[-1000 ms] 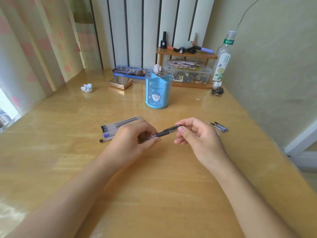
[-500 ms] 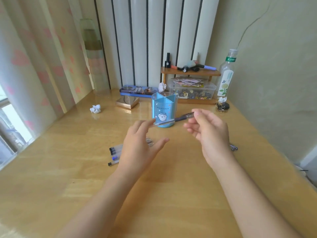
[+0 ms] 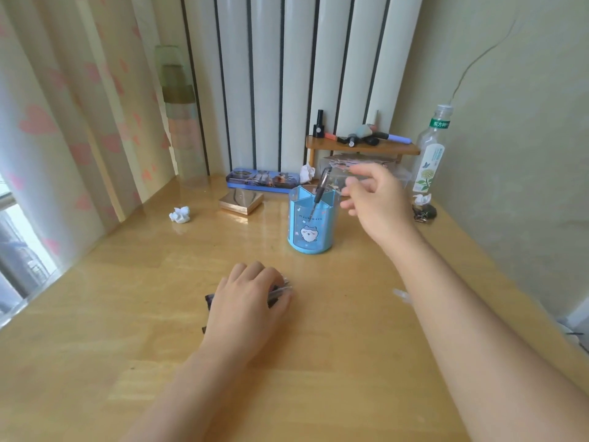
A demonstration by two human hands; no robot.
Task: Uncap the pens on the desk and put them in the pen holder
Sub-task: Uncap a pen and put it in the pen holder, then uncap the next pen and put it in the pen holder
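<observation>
The near half of the glossy wooden desk lies bare, open to a reach from front or side. Midway back, the blue translucent pen holder with a cartoon face stands alone, with room on both flanks. Behind it the way is crowded: a flat gold case, a long blue tin, a small wooden shelf and a clear plastic bottle. A crumpled white paper ball sits far left.

I'm looking at a glossy wooden desk tucked into a corner, daylight pouring in from a window on the left. Sheer curtains with pink hearts hang there; white panels with dark stripes back the desk, and a plain pale wall closes the right.
</observation>
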